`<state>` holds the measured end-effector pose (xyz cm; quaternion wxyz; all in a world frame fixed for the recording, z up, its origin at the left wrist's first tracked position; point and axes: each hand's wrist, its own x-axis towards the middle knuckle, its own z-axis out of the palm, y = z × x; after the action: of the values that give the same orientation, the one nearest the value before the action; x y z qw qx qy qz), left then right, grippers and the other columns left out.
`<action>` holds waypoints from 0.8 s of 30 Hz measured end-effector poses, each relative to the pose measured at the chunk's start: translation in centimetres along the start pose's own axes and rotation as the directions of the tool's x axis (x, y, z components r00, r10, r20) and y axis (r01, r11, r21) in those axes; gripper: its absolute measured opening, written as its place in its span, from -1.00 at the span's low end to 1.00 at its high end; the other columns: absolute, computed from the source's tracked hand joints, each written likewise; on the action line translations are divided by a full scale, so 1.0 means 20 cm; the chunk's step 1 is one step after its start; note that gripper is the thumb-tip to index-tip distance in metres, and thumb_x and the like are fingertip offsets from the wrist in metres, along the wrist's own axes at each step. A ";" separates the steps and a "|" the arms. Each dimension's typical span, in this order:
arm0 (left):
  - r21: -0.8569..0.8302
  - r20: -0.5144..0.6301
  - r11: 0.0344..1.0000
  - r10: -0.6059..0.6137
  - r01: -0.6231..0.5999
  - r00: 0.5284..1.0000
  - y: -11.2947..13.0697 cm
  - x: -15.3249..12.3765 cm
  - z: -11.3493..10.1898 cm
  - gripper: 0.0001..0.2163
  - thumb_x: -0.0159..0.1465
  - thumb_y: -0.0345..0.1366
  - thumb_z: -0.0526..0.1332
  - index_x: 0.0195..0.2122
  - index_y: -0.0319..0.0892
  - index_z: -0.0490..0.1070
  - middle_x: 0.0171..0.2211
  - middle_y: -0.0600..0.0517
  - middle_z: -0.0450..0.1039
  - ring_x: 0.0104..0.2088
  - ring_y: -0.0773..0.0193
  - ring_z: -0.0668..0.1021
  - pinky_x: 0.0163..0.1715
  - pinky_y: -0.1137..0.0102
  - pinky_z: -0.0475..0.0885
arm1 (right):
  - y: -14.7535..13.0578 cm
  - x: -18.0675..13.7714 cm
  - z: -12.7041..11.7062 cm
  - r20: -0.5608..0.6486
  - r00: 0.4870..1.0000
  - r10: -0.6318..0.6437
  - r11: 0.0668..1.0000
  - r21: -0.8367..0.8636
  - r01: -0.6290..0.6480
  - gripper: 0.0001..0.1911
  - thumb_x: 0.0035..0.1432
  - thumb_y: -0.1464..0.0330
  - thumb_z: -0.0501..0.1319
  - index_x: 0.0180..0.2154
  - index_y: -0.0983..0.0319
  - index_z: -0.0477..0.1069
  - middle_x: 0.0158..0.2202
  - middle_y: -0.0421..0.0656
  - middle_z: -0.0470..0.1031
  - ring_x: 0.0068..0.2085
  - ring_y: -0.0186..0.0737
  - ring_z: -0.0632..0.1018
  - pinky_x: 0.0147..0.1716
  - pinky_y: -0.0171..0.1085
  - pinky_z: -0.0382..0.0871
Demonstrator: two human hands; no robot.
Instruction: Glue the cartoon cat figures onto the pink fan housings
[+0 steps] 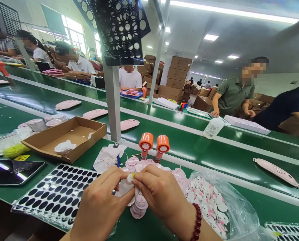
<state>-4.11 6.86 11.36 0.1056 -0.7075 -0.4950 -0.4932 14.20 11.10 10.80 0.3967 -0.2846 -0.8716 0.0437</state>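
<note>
My left hand (103, 199) and my right hand (162, 190) meet in front of me, both pinching a small white piece (130, 178) with a yellow bit at its edge. Fingertips cover much of the piece, so its kind is unclear. Just below it, partly behind my fingers, lies a stack of round pinkish discs (138, 206). More pale pink round pieces (181, 175) are spread behind my right hand. A clear plastic bag (242, 204) to the right holds many white-and-pink rabbit-like cutouts (204, 195). By my left hand is a sheet of black ovals (55, 195).
Two orange-headed handheld devices (146, 142) stand beyond my hands. An open cardboard tray (71, 134) and a dark tablet-like slab (12, 171) are at left. Pink oval panels (277, 171) lie on the green conveyor (179, 134). A metal post (113, 100) rises ahead. Co-workers (236, 92) are opposite.
</note>
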 end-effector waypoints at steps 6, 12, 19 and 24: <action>-0.006 0.003 1.000 0.005 -0.005 1.000 0.00 0.00 0.00 -0.83 0.44 -0.31 0.27 -0.34 -0.03 0.54 -0.48 0.19 0.50 -0.55 0.33 0.52 -0.47 0.39 0.46 | -0.08 0.00 0.00 -0.100 0.993 -0.066 0.974 -0.223 0.043 -0.74 0.40 0.61 0.19 -0.24 0.20 0.56 -0.37 -0.18 0.57 -0.48 -0.23 0.56 -0.53 -0.25 0.28; -0.058 -0.015 0.998 0.010 -0.011 1.000 0.00 -0.01 -0.01 -0.88 0.41 -0.33 0.30 -0.30 -0.05 0.57 -0.42 0.16 0.59 -0.49 0.35 0.58 -0.38 0.45 0.52 | -0.13 0.03 -0.03 -0.171 0.962 -0.211 0.931 -0.335 0.145 -0.55 0.46 0.64 0.00 -0.37 0.22 0.53 -0.47 -0.16 0.47 -0.51 -0.20 0.43 -0.59 -0.17 0.14; -0.188 -0.020 0.978 -0.097 0.091 0.995 0.03 -0.02 0.00 -0.88 0.36 -0.39 0.34 -0.28 0.00 0.62 -0.41 0.20 0.59 -0.49 0.41 0.54 -0.39 0.55 0.51 | -0.09 0.04 0.03 -0.328 0.934 -0.141 0.972 -0.226 0.068 -0.63 0.37 0.56 0.08 -0.47 0.15 0.41 -0.52 -0.25 0.40 -0.53 -0.30 0.41 -0.55 -0.25 0.17; -0.279 0.005 0.944 -0.184 0.178 0.983 0.02 -0.02 -0.02 -0.92 0.31 -0.30 0.42 -0.31 0.07 0.65 -0.39 0.21 0.67 -0.45 0.36 0.63 -0.39 0.56 0.54 | -0.08 0.04 0.03 -0.377 0.926 0.014 0.998 -0.054 -0.037 -0.78 0.21 0.53 0.13 -0.43 0.14 0.40 -0.50 -0.27 0.47 -0.56 -0.33 0.44 -0.55 -0.31 0.21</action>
<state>-4.01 6.31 11.38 -0.0356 -0.6616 -0.4825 -0.5729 12.59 10.26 11.38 0.5472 -0.3106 -0.7765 -0.0328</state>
